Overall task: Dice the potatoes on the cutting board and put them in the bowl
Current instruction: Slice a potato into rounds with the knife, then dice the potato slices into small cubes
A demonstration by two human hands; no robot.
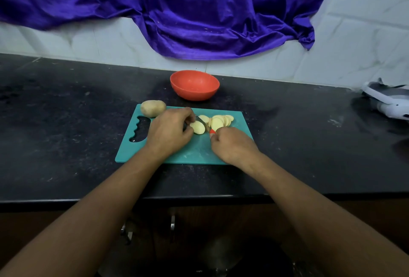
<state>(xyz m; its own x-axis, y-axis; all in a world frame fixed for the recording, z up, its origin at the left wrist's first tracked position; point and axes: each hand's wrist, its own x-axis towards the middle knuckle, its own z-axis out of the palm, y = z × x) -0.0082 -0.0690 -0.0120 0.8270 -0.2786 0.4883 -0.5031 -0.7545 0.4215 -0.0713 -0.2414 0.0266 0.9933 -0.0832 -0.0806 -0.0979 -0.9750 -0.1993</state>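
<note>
Pinning a peeled potato piece [197, 127] with curled fingers [187, 117] of the left hand [170, 133]; gripping a knife [212, 131] in the right hand's [232, 144] closed fingers, blade against that piece. Fanned slices [221, 120] just beside, on the cutting board [192, 155]; whole potato [153, 108] at its far-left corner; red bowl [194, 93] beyond, on the worktop [66, 121].

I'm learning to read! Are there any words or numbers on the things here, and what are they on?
No text can be read anywhere.
The board, bowl, knife and cloth look plain, with no marks showing.
On the white gadget at the right edge, no mark can be made out.
</note>
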